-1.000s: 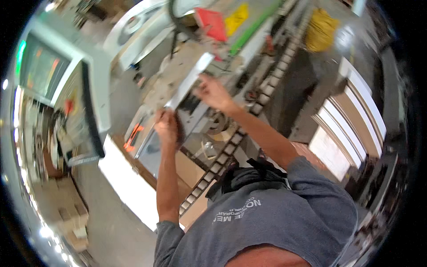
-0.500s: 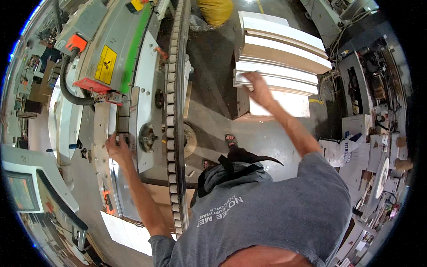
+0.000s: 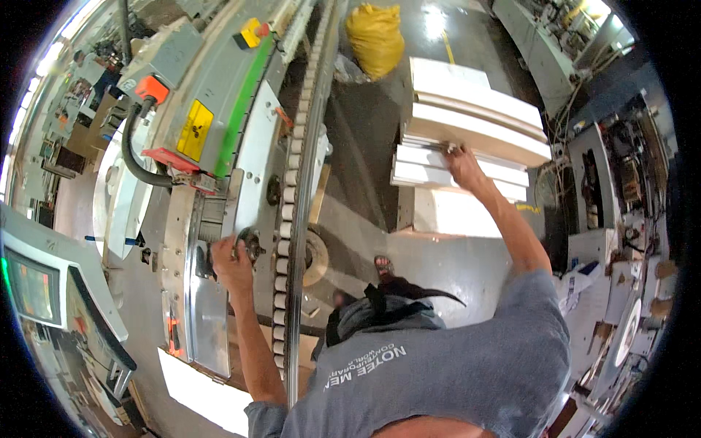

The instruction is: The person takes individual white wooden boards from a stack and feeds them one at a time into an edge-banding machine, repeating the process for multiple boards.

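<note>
My right hand [image 3: 465, 169] reaches out over the white boards [image 3: 427, 155] stacked at the right. Its fingers are bent and closed at the long edge of a board in the middle of the stack. My left hand [image 3: 234, 264] is at the metal bed of the long machine [image 3: 171, 252] on the left, beside a dark round knob [image 3: 252, 244]. The fingers of that hand are curled in; whatever lies between them is too small to make out.
A roller conveyor [image 3: 286, 252] runs along the machine, between it and my body. Beyond stands a yellow sack [image 3: 374, 40]. A control screen [image 3: 33, 292] is at the far left. Loose cables [image 3: 558, 124] hang near the cabinets on the right.
My view has shifted, so the scene sits lower in it. My right hand has moved from the boards' left end inward along the stack. The left hand has moved towards the round knob.
</note>
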{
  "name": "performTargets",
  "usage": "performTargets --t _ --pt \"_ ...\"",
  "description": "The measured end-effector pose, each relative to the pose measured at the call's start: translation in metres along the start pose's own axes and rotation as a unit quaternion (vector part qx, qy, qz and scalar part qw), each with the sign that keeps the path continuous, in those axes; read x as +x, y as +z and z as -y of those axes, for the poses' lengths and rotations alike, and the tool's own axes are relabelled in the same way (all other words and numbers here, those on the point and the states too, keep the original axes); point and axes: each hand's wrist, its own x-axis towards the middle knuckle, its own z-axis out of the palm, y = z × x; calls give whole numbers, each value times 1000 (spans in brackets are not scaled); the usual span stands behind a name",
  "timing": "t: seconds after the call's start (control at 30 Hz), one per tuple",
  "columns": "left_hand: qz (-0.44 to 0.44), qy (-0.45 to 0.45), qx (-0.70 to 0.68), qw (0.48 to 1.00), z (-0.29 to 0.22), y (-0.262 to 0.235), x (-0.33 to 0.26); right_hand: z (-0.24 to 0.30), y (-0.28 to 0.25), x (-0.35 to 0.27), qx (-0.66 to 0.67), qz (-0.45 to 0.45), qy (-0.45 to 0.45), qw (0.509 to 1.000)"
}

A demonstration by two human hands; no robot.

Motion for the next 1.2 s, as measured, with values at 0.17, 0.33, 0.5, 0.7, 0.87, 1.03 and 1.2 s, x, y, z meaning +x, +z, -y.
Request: performTargets --t 0.17,0.33,0.5,0.7,0.87,1.03,1.2 --pt "-11 165 -41 985 -53 -1 -11 68 -79 -4 55 -14 -59 997" --pt "81 281 -69 954 -120 -27 -16 201 -157 17 261 -4 -201 944" --pt "203 182 -50 961 -50 -65 -52 309 -191 56 322 67 -337 882" --pt "41 77 123 989 27 -156 -127 439 -192 85 381 -30 -460 802" --pt "-89 -92 100 987 91 -203 -203 518 -195 74 545 -88 -417 722" --pt "-113 -127 145 975 128 -217 -211 578 -148 79 645 14 -342 683" --pt "-162 -86 122 976 175 -202 -212 623 -127 86 677 52 -269 684"
